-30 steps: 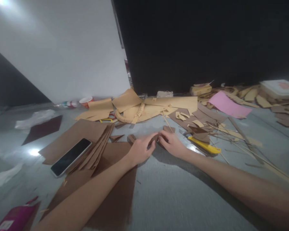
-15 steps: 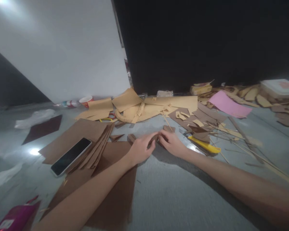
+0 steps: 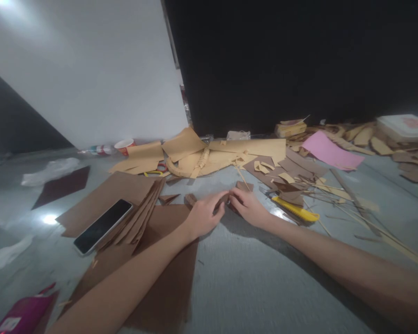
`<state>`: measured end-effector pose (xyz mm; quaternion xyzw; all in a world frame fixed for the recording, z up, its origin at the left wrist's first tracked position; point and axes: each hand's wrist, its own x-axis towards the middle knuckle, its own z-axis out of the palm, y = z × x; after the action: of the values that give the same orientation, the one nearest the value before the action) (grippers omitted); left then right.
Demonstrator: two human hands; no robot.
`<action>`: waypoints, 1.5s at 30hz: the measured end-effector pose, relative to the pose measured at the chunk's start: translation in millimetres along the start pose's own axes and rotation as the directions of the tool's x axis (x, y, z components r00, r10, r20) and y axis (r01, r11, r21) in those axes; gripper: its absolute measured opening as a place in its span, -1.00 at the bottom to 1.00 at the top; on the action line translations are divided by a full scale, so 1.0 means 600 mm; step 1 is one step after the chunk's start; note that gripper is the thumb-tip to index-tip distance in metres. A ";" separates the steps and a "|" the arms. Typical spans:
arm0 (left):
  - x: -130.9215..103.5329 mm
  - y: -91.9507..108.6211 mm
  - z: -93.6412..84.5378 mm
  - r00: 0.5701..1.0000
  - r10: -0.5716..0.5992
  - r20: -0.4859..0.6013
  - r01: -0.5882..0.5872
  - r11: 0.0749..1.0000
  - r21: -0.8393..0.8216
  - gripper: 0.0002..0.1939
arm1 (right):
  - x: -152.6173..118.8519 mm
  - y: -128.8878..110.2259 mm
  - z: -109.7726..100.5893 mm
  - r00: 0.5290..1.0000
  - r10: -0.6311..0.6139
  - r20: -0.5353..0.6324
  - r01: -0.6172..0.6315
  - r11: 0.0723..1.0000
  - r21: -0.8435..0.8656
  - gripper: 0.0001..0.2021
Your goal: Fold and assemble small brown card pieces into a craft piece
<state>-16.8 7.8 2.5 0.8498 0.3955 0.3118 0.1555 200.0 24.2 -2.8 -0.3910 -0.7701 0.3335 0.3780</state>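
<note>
My left hand (image 3: pixel 205 214) and my right hand (image 3: pixel 248 207) meet at the fingertips, low over the table. Both are closed in a pinch on a small brown paper piece (image 3: pixel 225 198), mostly hidden by the fingers. Just beyond the right hand lies a brown scrap (image 3: pixel 244 186) with a thin pale strip (image 3: pixel 243 178) reaching to it. A folded brown piece (image 3: pixel 190 200) is beside the left hand. Under the left forearm is a large brown sheet (image 3: pixel 167 269). To the right of my right hand rests a yellow utility knife (image 3: pixel 296 209).
A phone (image 3: pixel 103 226) lies on stacked brown sheets (image 3: pixel 107 197) at left. Tan sheets (image 3: pixel 247 147), a woven strip piece (image 3: pixel 202 160) and a paper cup (image 3: pixel 124 146) stand farther back. Thin strips, a pink sheet (image 3: pixel 332 150) and a white box (image 3: pixel 406 126) are at right.
Almost nothing differs. My hands keep the same place and hold, with only a very slight shift of the fingers.
</note>
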 end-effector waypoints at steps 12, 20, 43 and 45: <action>0.001 0.003 -0.003 1.000 -0.016 0.027 0.016 1.000 -0.013 -0.56 | -0.003 -0.010 -0.001 0.999 0.031 -0.024 -0.030 0.999 0.024 -0.81; 0.003 0.009 -0.006 1.000 -0.015 0.020 0.016 0.998 -0.054 -0.56 | -0.005 -0.009 0.000 0.998 0.062 0.004 -0.062 0.995 0.084 -0.82; 0.002 0.008 -0.007 1.000 -0.013 0.027 0.014 1.000 -0.028 -0.57 | -0.005 -0.007 0.000 0.999 0.039 -0.036 -0.039 0.999 -0.007 -0.81; 0.002 0.007 -0.006 1.000 -0.008 0.023 0.009 1.000 -0.028 -0.57 | -0.006 -0.006 0.001 0.999 0.035 -0.037 -0.036 0.999 -0.008 -0.81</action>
<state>-16.1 5.9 8.0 0.8493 0.3929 0.3070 0.1735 199.9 19.7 -1.2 -0.4122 -0.7575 0.3295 0.3842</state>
